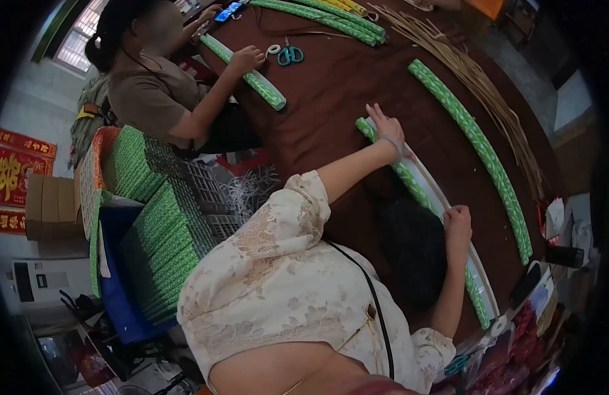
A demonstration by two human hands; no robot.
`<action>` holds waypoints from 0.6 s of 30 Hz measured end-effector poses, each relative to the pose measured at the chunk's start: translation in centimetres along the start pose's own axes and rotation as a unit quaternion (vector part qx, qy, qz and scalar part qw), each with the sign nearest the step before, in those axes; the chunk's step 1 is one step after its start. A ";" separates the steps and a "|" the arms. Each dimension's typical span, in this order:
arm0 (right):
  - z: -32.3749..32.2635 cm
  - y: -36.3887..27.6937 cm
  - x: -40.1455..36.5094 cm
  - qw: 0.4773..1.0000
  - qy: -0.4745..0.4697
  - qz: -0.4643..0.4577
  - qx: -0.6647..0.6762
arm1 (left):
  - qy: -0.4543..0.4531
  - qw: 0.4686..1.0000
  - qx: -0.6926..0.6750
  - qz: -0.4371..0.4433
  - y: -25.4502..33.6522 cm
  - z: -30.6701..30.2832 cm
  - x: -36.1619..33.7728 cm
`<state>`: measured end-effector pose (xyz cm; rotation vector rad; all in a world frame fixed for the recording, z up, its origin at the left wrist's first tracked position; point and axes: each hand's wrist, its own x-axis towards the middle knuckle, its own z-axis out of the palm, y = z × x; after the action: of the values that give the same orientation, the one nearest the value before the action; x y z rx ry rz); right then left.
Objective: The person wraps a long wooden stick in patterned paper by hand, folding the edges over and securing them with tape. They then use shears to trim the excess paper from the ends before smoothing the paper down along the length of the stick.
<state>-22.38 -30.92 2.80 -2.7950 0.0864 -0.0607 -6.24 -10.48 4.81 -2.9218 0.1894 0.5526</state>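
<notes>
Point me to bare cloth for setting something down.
Cloth: a wide patch bordered by the scissors, far rolls, lone roll and left hand; also a long strip between the near piece and lone roll. Crowded: the far end, under rolls; around the scissors, with tape and the co-worker's piece; outside the lone roll, along the strips.

In the upper left of the frame a barred window [77, 36] lets in light, and a co-worker in a brown top [143, 99] sits just below it. Near the top centre are a phone [228, 12] with a lit screen and teal-handled scissors [290, 56]. Red posters [18, 174] with gold characters hang at the left edge, beside cardboard boxes [53, 205]. Lower down stands a white appliance [52, 280], and white shredded strips [248, 197] lie in a tangle left of centre.
</notes>
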 end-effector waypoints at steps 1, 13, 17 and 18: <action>0.1 0.3 0.0 1.000 0.007 -0.013 0.005 | 0.024 1.000 0.003 -0.010 -0.1 0.2 0.2; -0.3 0.9 0.8 1.000 0.005 0.009 -0.025 | 0.230 0.971 0.003 0.067 1.2 3.3 0.6; -0.4 0.7 0.9 0.999 -0.015 0.020 -0.035 | 0.207 0.965 -0.072 0.146 2.9 3.5 -0.3; -0.5 0.5 0.9 0.999 -0.023 0.023 -0.037 | 0.196 0.967 -0.072 0.143 3.5 3.5 -0.7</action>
<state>-21.49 -31.61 3.14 -2.8655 0.1453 0.0187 -8.70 -13.16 1.37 -3.1370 0.6533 0.0097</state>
